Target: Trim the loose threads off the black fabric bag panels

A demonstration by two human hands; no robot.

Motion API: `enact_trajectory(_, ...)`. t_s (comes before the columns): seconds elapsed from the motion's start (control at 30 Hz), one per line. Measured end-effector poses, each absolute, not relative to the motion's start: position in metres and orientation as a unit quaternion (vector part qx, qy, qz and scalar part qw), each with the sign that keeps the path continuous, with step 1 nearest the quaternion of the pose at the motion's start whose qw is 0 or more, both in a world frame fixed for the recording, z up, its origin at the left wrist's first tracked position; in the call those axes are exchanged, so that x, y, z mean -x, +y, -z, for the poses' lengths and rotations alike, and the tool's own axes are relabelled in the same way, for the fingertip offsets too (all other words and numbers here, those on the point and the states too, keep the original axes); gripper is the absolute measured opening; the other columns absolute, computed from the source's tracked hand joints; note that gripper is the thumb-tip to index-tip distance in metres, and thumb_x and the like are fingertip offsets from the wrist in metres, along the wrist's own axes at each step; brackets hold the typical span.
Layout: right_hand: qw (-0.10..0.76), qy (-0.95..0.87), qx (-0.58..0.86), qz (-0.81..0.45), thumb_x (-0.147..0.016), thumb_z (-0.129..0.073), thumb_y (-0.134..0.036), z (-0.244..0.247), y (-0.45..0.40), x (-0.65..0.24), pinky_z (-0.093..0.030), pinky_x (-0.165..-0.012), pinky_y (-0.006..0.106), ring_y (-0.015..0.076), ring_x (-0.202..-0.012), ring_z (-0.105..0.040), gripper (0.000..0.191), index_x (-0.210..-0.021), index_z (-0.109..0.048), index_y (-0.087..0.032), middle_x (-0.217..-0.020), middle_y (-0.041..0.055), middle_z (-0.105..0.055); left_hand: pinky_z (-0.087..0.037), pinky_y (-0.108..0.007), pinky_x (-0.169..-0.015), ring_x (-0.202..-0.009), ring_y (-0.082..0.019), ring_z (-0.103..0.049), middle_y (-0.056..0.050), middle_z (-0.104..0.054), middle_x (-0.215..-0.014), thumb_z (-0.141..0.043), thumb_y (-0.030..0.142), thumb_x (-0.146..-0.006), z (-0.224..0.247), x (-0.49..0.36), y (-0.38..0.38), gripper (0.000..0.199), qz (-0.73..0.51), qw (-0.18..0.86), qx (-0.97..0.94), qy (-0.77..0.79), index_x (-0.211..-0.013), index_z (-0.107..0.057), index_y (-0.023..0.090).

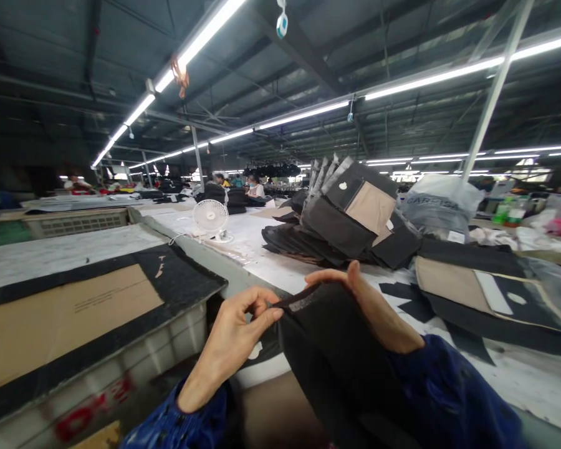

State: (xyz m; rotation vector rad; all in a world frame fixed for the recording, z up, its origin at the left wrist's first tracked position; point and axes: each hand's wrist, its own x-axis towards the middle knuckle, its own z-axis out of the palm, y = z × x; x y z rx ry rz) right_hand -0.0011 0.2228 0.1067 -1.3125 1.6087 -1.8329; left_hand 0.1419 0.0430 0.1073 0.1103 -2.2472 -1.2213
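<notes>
The left hand (227, 355) and the right hand (378, 312) both hold up a black fabric panel (336, 355) in front of the body, just past the near edge of the tabletop (257, 262). The left thumb and fingers (262, 305) are clenched in a pinch on the panel's upper corner, where a narrow dark strip (297, 300) sticks out. The right fingers (330, 277) curl over the panel's top edge and grasp it, a little apart from the left pinch. Blue patterned sleeves (449, 399) cover both forearms.

Beyond the hands, a tall heap of black and beige panels (350, 212) sits on the tabletop, with a white plastic bag (442, 202) to its right. More black and beige panels (486, 287) lie along the right side, and small black offcuts (411, 299) lie close to the right hand. A small white fan (210, 218) stands farther along the tabletop. To the left is a grey crate (93, 368) topped with cardboard (60, 324). A co-worker (256, 189) sits far down the tabletop.
</notes>
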Motion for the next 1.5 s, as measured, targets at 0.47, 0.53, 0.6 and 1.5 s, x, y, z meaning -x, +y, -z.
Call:
enact_trajectory(0.47,-0.053,0.693,0.461,0.553,-0.084,-0.055,-0.031,-0.122,0.232,-0.026,-0.042,-0.059,0.023,0.0138,-0.066,-0.059,0.02,-0.081,-0.068,-0.015,-0.073,0.0011,-0.066,-0.043,-0.03,-0.079,-0.089,-0.016,-0.055,-0.003,-0.063,-0.09,-0.065,0.015,-0.084,-0.117,-0.141,0.058,0.012,0.221,0.478,0.135,-0.839,-0.093,-0.069,0.02)
enact_trajectory(0.53,-0.085,0.695,0.475,0.533,-0.083,-0.056,-0.025,-0.123,0.231,-0.031,-0.043,-0.06,0.022,0.0129,-0.065,-0.059,0.015,-0.079,-0.068,-0.016,-0.071,0.0,-0.067,-0.043,-0.031,-0.076,-0.087,-0.016,-0.054,-0.004,-0.064,-0.086,-0.063,0.01,-0.084,-0.121,-0.139,0.068,0.012,0.18,0.505,0.147,-0.832,-0.091,-0.069,0.018)
enact_trajectory(0.6,-0.103,0.697,0.488,0.515,-0.082,-0.057,-0.02,-0.123,0.231,-0.038,-0.043,-0.061,0.021,0.012,-0.064,-0.06,0.013,-0.078,-0.068,-0.017,-0.07,-0.001,-0.068,-0.042,-0.032,-0.074,-0.083,-0.017,-0.054,-0.004,-0.065,-0.083,-0.062,0.009,-0.085,-0.124,-0.137,0.077,0.011,0.146,0.518,0.151,-0.829,-0.089,-0.069,0.016)
enact_trajectory(1.5,-0.187,0.673,0.55,0.459,-0.086,-0.051,-0.014,-0.11,0.231,-0.049,-0.04,-0.058,0.021,0.0118,-0.063,-0.057,0.014,-0.079,-0.063,-0.016,-0.07,0.0019,-0.064,-0.035,-0.028,-0.062,-0.066,-0.014,-0.047,-0.001,-0.05,-0.061,-0.053,0.007,-0.081,-0.118,-0.136,0.092,0.02,0.159,0.473,0.112,-0.86,-0.064,-0.06,0.015)
